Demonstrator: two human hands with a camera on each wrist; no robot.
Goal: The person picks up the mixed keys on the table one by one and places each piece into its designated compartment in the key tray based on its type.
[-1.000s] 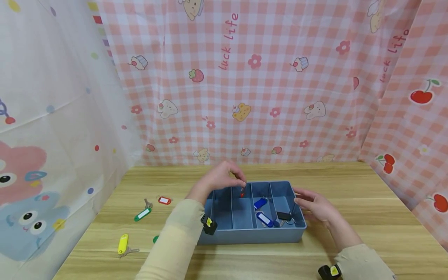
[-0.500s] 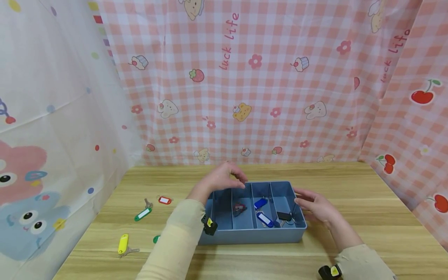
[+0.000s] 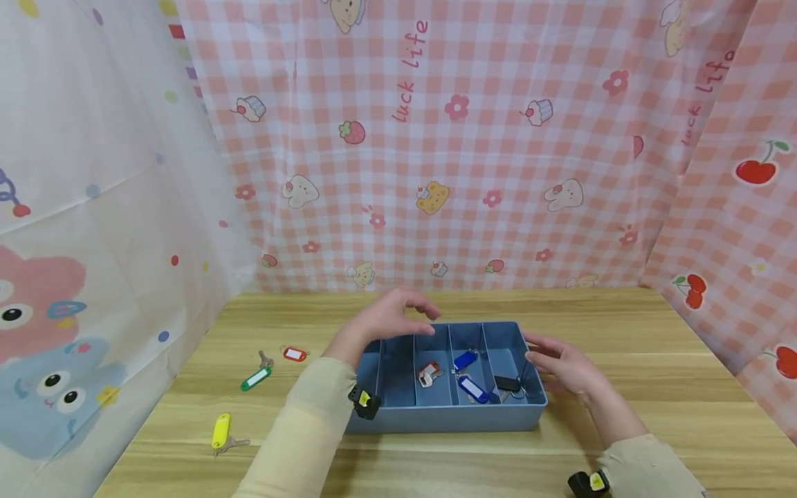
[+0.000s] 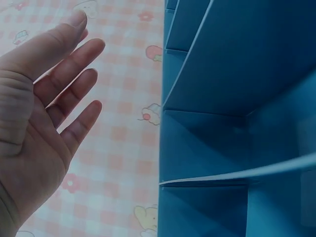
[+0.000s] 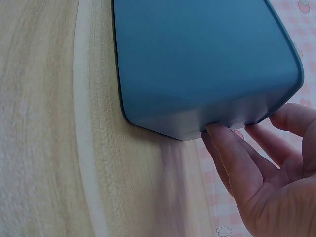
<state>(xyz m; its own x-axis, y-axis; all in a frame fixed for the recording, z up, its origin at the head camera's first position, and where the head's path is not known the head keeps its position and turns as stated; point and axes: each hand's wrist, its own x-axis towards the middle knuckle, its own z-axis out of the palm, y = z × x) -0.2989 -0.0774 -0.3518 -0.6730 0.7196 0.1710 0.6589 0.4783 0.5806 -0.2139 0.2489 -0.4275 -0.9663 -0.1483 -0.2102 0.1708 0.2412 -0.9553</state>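
Note:
My left hand point(image 3: 395, 317) hovers over the back of a blue-grey divided box point(image 3: 448, 418), thumb and fingers apart with nothing between them. The left wrist view shows that hand point(image 4: 49, 94) beside the box wall point(image 4: 207, 148), its fingers loosely spread. Below it, a red key tag with a key point(image 3: 428, 374) lies in a middle compartment. One compartment to the right holds two blue key tags point(image 3: 472, 389); a black key tag point(image 3: 507, 383) lies in the rightmost one. At the box's right end rests my right hand point(image 3: 563, 363), extended fingertips touching the outer wall point(image 5: 222, 113).
On the wooden table point(image 3: 654, 387), left of the box, lie a red key tag point(image 3: 295, 354), a green key tag with a key point(image 3: 256, 378) and a yellow key tag with a key point(image 3: 221, 431). A checked cloth point(image 3: 461, 159) hangs behind the table.
The red key tag, first pinched in my left hand above the box, has dropped into the middle compartment. My left fingers have spread apart. The right hand stays at the box end.

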